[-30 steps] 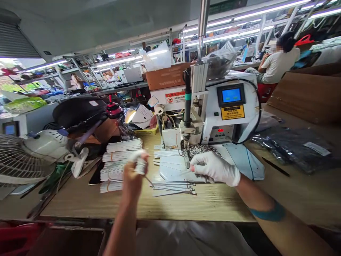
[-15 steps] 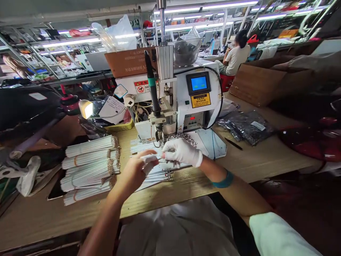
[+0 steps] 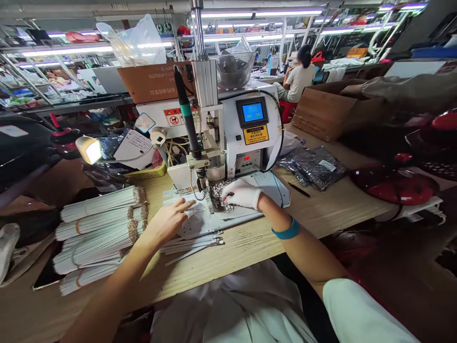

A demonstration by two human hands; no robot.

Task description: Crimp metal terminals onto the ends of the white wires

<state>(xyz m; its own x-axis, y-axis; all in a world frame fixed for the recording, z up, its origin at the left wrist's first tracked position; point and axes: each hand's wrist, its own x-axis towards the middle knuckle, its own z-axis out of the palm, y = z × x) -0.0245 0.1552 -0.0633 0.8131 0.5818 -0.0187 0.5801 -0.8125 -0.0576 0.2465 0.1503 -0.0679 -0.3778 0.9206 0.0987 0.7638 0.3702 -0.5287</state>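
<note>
My left hand (image 3: 170, 218), bare across the back, stretches its fingers over thin white strips (image 3: 174, 201) left of the press head. Its fingertips are apart and I see nothing gripped. My right hand (image 3: 244, 194), in a white glove, curls finger and thumb down at a heap of small metal pieces (image 3: 217, 191); whatever the fingertips hold is hidden. Between the hands, the tip of the press machine (image 3: 203, 178) stands over its white base plate (image 3: 200, 224). White strips with metal ends (image 3: 200, 244) lie in front of that plate.
Banded bundles of white strips (image 3: 96, 233) are stacked at left. A small lamp (image 3: 89, 149) shines behind them. A dark pen (image 3: 299, 190) and plastic bags of parts (image 3: 314, 166) lie at right, with a cardboard box (image 3: 324, 112) beyond. Someone in a light shirt (image 3: 302, 78) sits farther back.
My hands were together, fingering a small piece before the press. Now they are apart: the left has moved over the strips, the right onto the metal heap. The view has turned slightly right.
</note>
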